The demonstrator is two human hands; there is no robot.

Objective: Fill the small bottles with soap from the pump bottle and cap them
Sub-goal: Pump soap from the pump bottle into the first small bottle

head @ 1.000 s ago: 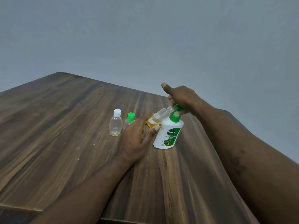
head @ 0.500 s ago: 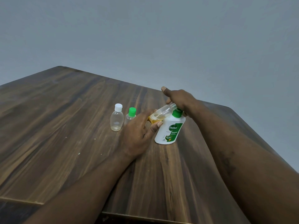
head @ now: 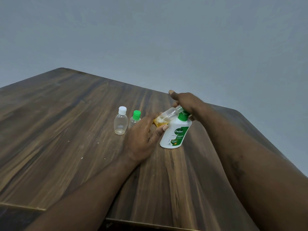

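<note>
Left hand (head: 143,139) is gripping a tilted, uncapped small bottle (head: 166,115), with amber soap sitting in its base and its mouth meeting the spout of the pump bottle (head: 176,134). Right hand (head: 186,102) is lying over the green pump head, thumb stretched out; whether its fingers are curling cannot be told. The pump bottle is standing towards the far right corner of the bench (head: 66,114). A white-capped bottle (head: 120,121) and a green-capped bottle (head: 135,119) are standing just beyond the left hand.
</note>
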